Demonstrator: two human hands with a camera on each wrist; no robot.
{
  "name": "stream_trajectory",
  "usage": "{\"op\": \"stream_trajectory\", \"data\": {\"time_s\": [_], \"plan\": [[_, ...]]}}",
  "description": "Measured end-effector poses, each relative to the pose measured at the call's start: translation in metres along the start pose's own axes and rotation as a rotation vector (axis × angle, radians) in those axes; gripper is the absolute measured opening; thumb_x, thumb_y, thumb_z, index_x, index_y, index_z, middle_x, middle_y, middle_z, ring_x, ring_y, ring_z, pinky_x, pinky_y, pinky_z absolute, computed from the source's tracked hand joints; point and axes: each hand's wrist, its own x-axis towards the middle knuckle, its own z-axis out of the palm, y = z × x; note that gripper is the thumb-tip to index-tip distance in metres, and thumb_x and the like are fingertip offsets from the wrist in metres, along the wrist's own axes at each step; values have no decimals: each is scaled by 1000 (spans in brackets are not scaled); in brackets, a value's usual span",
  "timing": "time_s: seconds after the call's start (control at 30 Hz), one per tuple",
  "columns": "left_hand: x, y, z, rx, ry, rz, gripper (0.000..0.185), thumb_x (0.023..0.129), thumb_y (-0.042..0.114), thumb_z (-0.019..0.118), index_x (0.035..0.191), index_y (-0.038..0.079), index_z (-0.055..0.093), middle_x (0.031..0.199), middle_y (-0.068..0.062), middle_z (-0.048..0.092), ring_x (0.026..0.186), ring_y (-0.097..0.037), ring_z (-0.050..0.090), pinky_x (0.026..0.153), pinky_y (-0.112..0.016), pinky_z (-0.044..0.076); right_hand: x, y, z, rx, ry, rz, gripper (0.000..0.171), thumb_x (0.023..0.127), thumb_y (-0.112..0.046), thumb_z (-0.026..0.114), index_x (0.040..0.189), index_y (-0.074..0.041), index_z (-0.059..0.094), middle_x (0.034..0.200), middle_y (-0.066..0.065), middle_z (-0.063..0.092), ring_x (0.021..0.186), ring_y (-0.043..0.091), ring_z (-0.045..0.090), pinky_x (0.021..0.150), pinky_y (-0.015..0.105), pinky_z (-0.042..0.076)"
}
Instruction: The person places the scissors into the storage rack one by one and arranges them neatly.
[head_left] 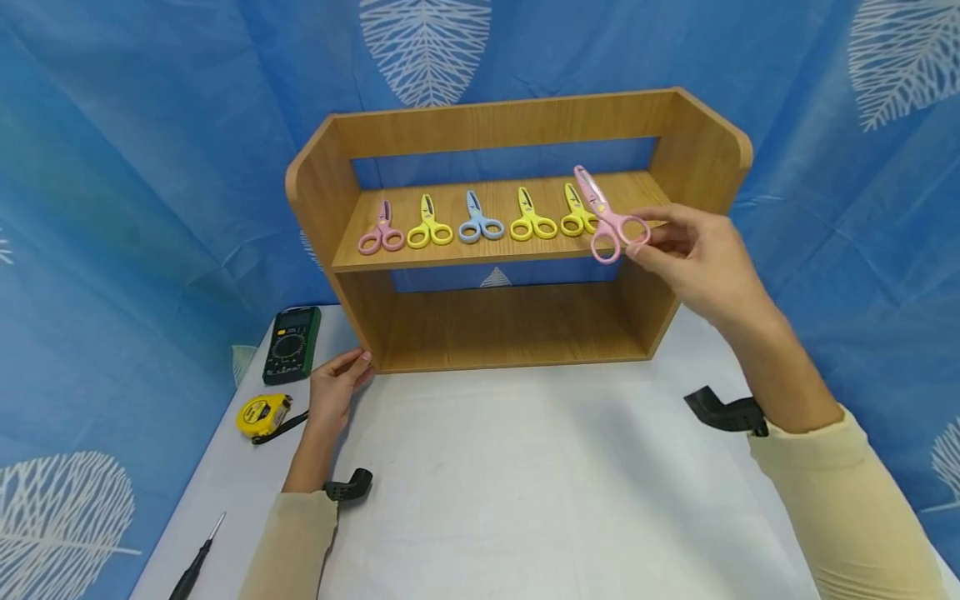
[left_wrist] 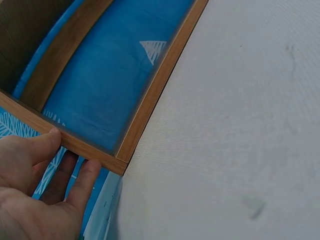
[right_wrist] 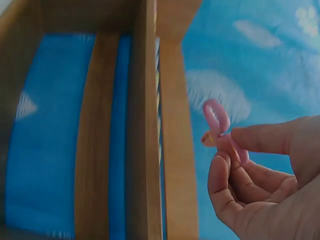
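Note:
My right hand pinches a pair of pink scissors by one handle loop, in front of the right end of the upper shelf. In the right wrist view the pink scissors show between thumb and fingers. On the wooden shelf unit lies a row: pink scissors, yellow scissors, blue scissors, yellow scissors and yellow scissors, the last partly hidden by the held pair. My left hand grips the unit's lower left side edge, thumb and fingers on either side in the left wrist view.
Left of the unit lie a green-cased multimeter, a yellow tape measure and a screwdriver. A white surface spreads in front of the unit. Blue patterned cloth hangs behind and at the sides.

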Motion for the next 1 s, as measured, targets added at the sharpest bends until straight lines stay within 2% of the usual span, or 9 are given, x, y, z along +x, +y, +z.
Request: {"op": "stream_trajectory", "data": {"time_s": [0.13, 0.27, 0.37, 0.53, 0.63, 0.8, 1.0], "plan": [[1, -1, 1, -1, 0, -5, 42, 98, 20, 71, 136, 3, 66, 128, -6, 65, 113, -14, 69, 98, -28, 60, 27, 13, -12, -38, 33, 64, 46, 100, -25, 68, 144, -14, 60, 110, 6, 70, 93, 12, 59, 67, 10, 51], [1, -2, 2, -4, 3, -6, 42, 98, 20, 71, 136, 2, 65, 127, -6, 64, 115, -16, 68, 99, -28, 60, 48, 23, -14, -69, 44, 129, 47, 100, -26, 66, 145, -13, 59, 105, -2, 67, 94, 10, 57, 65, 12, 50], [1, -2, 3, -7, 4, -7, 42, 98, 19, 71, 136, 2, 65, 127, -7, 64, 116, -17, 68, 99, -29, 60, 57, 30, -12, -107, 36, 169, 48, 101, -28, 64, 146, -13, 58, 108, 2, 67, 97, 13, 56, 65, 14, 49], [1, -2, 4, -3, 2, -14, 43, 98, 19, 71, 136, 3, 65, 129, -9, 63, 115, -17, 68, 99, -28, 60, 65, 36, -10, -167, 2, 196, 53, 102, -33, 60, 149, -9, 54, 127, 18, 64, 111, 26, 54, 68, 23, 48], [1, -2, 4, -4, -1, -10, 42, 98, 19, 71, 136, 2, 65, 130, -9, 63, 114, -17, 68, 98, -28, 60, 69, 36, -10, -198, -38, 203, 55, 104, -35, 56, 150, -6, 52, 136, 22, 57, 117, 33, 50, 72, 30, 47], [1, -3, 5, -11, -3, -10, 43, 98, 20, 71, 136, 2, 65, 127, -7, 64, 113, -16, 69, 97, -28, 60, 71, 37, -8, -260, -76, 208, 55, 104, -36, 56, 146, 0, 54, 135, 24, 55, 118, 37, 48, 74, 37, 47], [1, -3, 6, -7, -4, -13, 44, 97, 21, 72, 136, 2, 65, 128, -8, 64, 117, -19, 68, 98, -28, 60, 67, 37, -8, -273, -70, 197, 63, 104, -40, 56, 151, 1, 47, 143, 27, 54, 128, 41, 47, 93, 54, 50]]}}
